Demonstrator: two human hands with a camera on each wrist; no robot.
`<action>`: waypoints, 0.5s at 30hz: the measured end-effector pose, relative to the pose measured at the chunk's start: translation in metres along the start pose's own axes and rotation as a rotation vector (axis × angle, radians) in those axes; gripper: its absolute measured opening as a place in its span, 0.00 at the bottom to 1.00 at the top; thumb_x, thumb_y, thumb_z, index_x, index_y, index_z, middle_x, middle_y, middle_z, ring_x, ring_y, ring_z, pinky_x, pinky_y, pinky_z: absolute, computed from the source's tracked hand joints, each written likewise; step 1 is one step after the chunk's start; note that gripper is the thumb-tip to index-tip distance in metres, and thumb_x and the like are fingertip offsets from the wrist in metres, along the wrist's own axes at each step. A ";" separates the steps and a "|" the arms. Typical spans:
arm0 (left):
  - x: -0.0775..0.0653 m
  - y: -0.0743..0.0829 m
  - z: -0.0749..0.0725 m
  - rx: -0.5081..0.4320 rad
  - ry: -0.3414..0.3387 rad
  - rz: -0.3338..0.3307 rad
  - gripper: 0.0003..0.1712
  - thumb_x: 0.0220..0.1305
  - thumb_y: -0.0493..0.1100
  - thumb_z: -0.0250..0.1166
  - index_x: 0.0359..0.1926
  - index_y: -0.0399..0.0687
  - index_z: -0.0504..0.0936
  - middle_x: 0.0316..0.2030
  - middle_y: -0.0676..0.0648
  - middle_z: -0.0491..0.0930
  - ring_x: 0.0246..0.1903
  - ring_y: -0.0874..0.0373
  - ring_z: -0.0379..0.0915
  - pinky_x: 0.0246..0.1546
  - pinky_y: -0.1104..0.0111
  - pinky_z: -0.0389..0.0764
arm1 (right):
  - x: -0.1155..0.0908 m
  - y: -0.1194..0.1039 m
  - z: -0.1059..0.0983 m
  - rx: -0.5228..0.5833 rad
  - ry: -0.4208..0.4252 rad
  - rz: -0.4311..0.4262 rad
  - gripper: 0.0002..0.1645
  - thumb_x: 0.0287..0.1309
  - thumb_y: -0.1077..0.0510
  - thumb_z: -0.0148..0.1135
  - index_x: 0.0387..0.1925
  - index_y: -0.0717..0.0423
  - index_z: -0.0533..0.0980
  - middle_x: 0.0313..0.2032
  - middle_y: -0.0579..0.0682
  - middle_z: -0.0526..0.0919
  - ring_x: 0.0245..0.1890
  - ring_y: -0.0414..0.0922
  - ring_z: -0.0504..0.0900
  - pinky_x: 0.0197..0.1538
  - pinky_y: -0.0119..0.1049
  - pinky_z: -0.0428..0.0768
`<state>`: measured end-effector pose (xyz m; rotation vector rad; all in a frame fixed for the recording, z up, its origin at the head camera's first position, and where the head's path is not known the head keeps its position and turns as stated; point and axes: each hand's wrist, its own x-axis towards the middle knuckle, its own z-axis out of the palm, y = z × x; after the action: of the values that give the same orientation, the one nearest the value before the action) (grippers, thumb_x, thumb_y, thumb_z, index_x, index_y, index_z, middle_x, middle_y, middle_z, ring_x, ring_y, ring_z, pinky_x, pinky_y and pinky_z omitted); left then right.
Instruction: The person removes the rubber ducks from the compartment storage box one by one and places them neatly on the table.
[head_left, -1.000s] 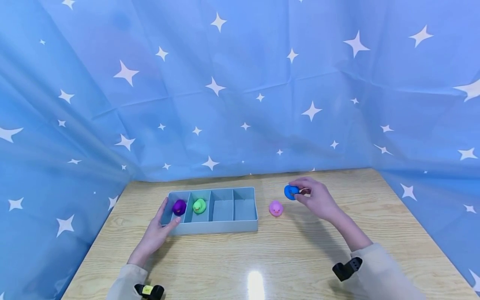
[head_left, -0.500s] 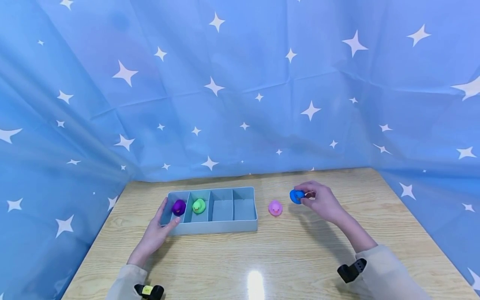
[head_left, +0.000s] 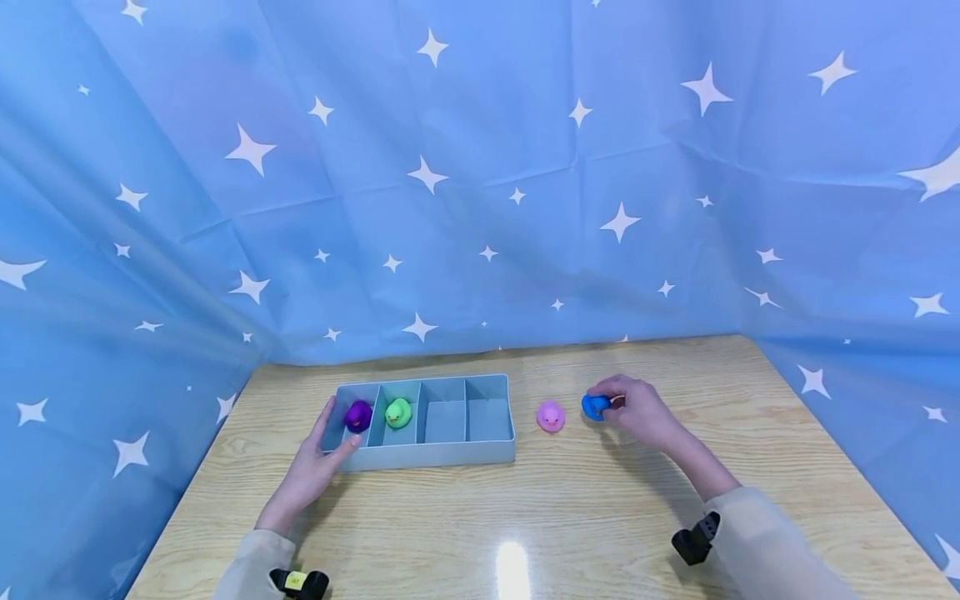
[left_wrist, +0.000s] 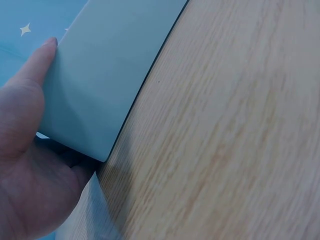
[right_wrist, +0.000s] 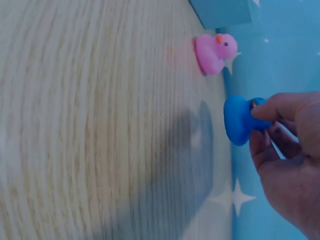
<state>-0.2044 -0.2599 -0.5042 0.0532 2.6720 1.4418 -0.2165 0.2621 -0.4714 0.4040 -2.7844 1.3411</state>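
My right hand [head_left: 641,410] pinches a blue rubber duck [head_left: 596,407] between thumb and fingers. In the right wrist view that blue duck [right_wrist: 240,120] is held off the table, its shadow falling apart from it. A pink rubber duck [head_left: 551,417] sits on the table just left of it. My left hand [head_left: 309,467] grips the left end of a grey-blue divided box [head_left: 450,455], thumb at the front wall. Inside, a purple duck [head_left: 357,416] occupies the leftmost compartment and a green duck [head_left: 398,412] the one beside it. The two right compartments hold nothing.
Under everything is a light wood-grain table [head_left: 420,525]. A blue cloth [head_left: 480,208] with white stars hangs along the back and both sides. Small black devices sit at both wrists, such as the right wrist camera [head_left: 696,538].
My right hand has carried the blue duck slightly right, then lower toward the table. The left hand, the box and the pink duck have stayed in place.
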 end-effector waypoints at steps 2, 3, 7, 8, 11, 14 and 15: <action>-0.001 0.000 0.000 0.000 -0.001 -0.002 0.54 0.75 0.59 0.61 0.83 0.53 0.35 0.80 0.34 0.39 0.77 0.31 0.34 0.72 0.34 0.44 | 0.001 0.002 0.001 0.000 -0.007 0.002 0.20 0.56 0.77 0.63 0.51 0.69 0.83 0.51 0.62 0.81 0.48 0.57 0.82 0.48 0.44 0.86; -0.001 0.001 0.000 -0.002 -0.002 -0.003 0.54 0.74 0.59 0.61 0.83 0.53 0.35 0.80 0.34 0.39 0.78 0.32 0.34 0.72 0.34 0.44 | 0.001 0.003 0.002 -0.002 -0.011 -0.001 0.20 0.56 0.77 0.63 0.51 0.69 0.83 0.50 0.62 0.81 0.48 0.57 0.82 0.48 0.45 0.86; -0.001 0.001 0.000 -0.009 -0.002 -0.005 0.54 0.74 0.59 0.61 0.83 0.53 0.35 0.81 0.34 0.39 0.78 0.33 0.33 0.73 0.35 0.44 | 0.003 0.007 0.005 -0.021 -0.031 -0.008 0.19 0.55 0.78 0.62 0.49 0.68 0.84 0.50 0.61 0.81 0.48 0.57 0.82 0.48 0.46 0.86; -0.001 0.001 0.000 -0.010 -0.002 -0.006 0.54 0.75 0.59 0.61 0.83 0.53 0.35 0.81 0.34 0.39 0.78 0.33 0.33 0.73 0.35 0.44 | 0.003 0.007 0.006 -0.030 -0.040 -0.011 0.19 0.55 0.78 0.62 0.49 0.68 0.84 0.50 0.62 0.80 0.48 0.57 0.82 0.48 0.47 0.86; 0.000 0.001 0.000 -0.006 0.000 -0.005 0.54 0.75 0.59 0.61 0.83 0.53 0.34 0.80 0.34 0.39 0.78 0.32 0.33 0.73 0.35 0.44 | 0.003 0.009 0.010 -0.046 -0.063 -0.002 0.19 0.57 0.77 0.60 0.50 0.69 0.83 0.51 0.62 0.80 0.49 0.58 0.81 0.49 0.47 0.85; 0.000 0.000 0.000 -0.008 0.001 0.002 0.54 0.75 0.59 0.61 0.83 0.53 0.35 0.81 0.34 0.39 0.78 0.32 0.34 0.72 0.34 0.45 | 0.002 0.011 0.012 -0.042 -0.074 0.012 0.19 0.60 0.75 0.59 0.53 0.70 0.81 0.52 0.63 0.79 0.50 0.57 0.80 0.50 0.47 0.85; 0.000 0.000 0.000 -0.009 0.002 0.007 0.54 0.75 0.59 0.61 0.83 0.53 0.35 0.81 0.34 0.39 0.78 0.32 0.34 0.72 0.34 0.45 | 0.002 0.010 0.012 -0.034 -0.076 0.015 0.19 0.61 0.74 0.59 0.54 0.71 0.80 0.53 0.63 0.79 0.50 0.57 0.80 0.51 0.47 0.85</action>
<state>-0.2046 -0.2598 -0.5045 0.0601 2.6690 1.4567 -0.2195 0.2586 -0.4867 0.4428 -2.8726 1.3070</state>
